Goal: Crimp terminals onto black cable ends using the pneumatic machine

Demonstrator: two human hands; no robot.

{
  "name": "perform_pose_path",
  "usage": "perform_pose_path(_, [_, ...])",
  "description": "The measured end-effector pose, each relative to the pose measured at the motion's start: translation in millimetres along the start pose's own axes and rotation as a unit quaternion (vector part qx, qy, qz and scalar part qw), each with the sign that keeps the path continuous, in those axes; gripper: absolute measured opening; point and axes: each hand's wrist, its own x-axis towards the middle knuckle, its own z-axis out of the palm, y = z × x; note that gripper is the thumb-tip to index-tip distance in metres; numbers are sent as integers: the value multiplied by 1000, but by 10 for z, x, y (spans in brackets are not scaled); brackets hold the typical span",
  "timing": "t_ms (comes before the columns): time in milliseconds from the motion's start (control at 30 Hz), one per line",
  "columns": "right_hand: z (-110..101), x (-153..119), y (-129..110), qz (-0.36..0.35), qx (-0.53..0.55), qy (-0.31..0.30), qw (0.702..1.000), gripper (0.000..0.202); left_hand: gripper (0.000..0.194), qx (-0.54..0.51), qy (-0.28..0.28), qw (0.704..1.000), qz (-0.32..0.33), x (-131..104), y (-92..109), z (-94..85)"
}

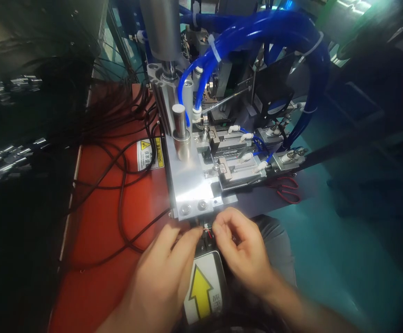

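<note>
Both of my hands meet at the front of a metal machine point(191, 185). My left hand point(170, 259) is closed in a pinch, its fingertips at a small white part with short red wires point(207, 230). From the other side my right hand point(241, 247) pinches at the same small part, thumb and forefinger together. The part is too small to tell its kind. Just below the fingers lies a white label plate with a yellow arrow point(201, 289), partly covered by my left hand.
Thick blue air tubes point(257, 27) arch over the machine. Black cables point(121, 185) lie loosely on the red table point(97, 236) at left, beside a yellow warning label point(150, 153). A red-handled tool point(288, 190) is at the right. Pneumatic slides point(243, 169) sit behind my hands.
</note>
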Motion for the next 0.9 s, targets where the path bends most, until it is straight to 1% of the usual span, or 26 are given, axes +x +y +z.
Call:
perform_pose_path(100, [-6,3,0,-2,-4,-1,1000,13,17,-3,-2,1000,-4,4,-2,-1])
perform_pose_path(233, [-18,2,2,-5,-12,-2,1000,13,16,5,1,1000,8,13,-1,-6])
perform_pose_path(367, [-22,4,9,-9,-21,-2,1000,12,17,-6,-6,1000,-10,-7,-10,12])
perform_pose_path(500, [-26,20,-5,-23,-41,-5,999,12,17,-18,-1,1000,-25,-16,-12,25])
perform_pose_path(633, [-29,33,-16,-21,-51,-18,998,12,17,-4,-2,1000,-1,27,12,-1])
perform_pose_path(767, [-36,-6,10,16,-41,-14,999,13,17,6,3,1000,21,78,30,-22])
perform_pose_path(833, [-38,-42,29,56,-18,-7,998,14,17,10,1,1000,28,77,26,-19])
perform_pose_path(900, [-34,-74,43,104,25,-20,994,15,17,8,-3,1000,20,57,18,-11])
